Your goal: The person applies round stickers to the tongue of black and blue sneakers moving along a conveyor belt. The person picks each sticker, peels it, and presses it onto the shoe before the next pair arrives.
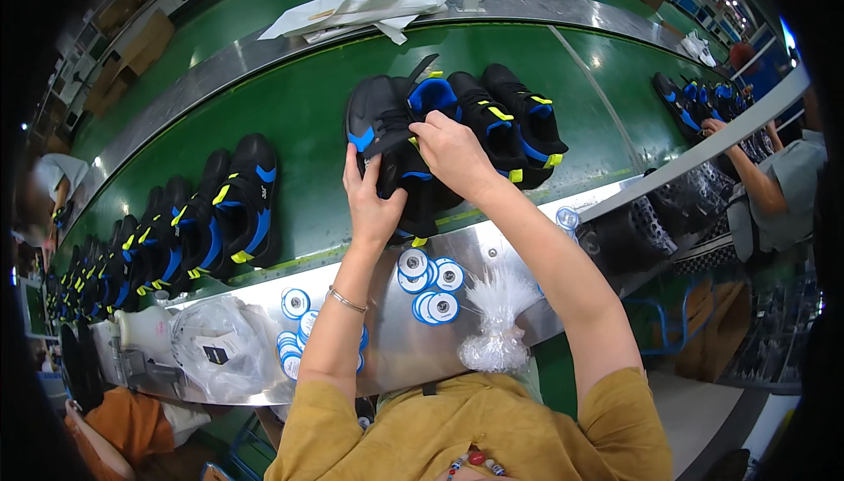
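Observation:
A black shoe with blue lining and yellow tabs lies on the green conveyor belt in front of me. My left hand grips its near side. My right hand pinches a strap on its top, near the blue opening. Two more black shoes lie just right of it. Round blue-and-white tags lie on the metal ledge below my wrists, beside a bundle of clear plastic fasteners.
A row of several matching shoes runs along the belt to my left. More shoes lie far right, where another person's hand reaches. White paper sheets lie beyond the belt. A clear plastic bag sits on the ledge at left.

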Demonstrator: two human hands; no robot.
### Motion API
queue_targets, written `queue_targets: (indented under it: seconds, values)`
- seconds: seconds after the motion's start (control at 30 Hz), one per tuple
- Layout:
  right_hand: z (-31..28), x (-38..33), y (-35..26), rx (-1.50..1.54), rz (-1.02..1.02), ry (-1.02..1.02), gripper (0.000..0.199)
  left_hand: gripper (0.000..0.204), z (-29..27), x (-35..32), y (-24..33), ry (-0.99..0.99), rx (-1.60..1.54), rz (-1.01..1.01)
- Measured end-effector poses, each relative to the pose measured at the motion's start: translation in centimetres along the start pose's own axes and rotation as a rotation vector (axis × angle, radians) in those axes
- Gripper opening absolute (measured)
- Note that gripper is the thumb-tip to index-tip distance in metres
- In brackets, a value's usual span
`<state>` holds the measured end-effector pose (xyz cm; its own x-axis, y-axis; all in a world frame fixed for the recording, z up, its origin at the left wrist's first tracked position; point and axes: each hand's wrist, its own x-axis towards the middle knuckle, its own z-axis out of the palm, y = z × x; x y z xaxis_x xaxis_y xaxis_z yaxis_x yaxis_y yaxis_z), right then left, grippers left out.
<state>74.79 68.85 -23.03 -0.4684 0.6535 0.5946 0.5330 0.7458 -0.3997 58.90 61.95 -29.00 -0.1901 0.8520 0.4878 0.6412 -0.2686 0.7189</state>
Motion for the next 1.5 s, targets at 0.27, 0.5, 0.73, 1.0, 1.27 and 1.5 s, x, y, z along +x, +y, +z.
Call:
queue_targets:
  seconds: [0.27,0.5,0.73,1.0,1.27,1.5]
  values:
    - [-0.7,0.0,-2.0,-0.071,-0.178,-0.078,0.035,0.093,-0.1,-0.7,0.9,0.130,-0.249,-0.085]
    - [-0.3,0.4,-1.6,-0.142,-0.224,-0.208,0.043,0.092,-0.5,-1.3,-0.3,0.190,-0.313,-0.046]
    - [0.8,0.7,-2.2,-0.082,-0.173,-0.177,0.039,0.055,-0.8,-1.9,-0.6,0.114,0.049,0.037]
    - [2.6,-1.4,-3.4,0.170,0.154,-0.088,0.032,0.052,-3.1,-1.2,-3.9,0.049,-0.080,-0.290]
    - [3.2,-1.4,-5.7,0.012,0.210,-0.349,0.034,0.049,-3.8,2.5,-1.1,-0.097,0.087,-0.014]
    - [3.9,-1.8,-5.8,-0.077,-0.035,-0.272,0.026,0.042,-5.4,2.9,-3.5,-0.058,-0.070,0.082]
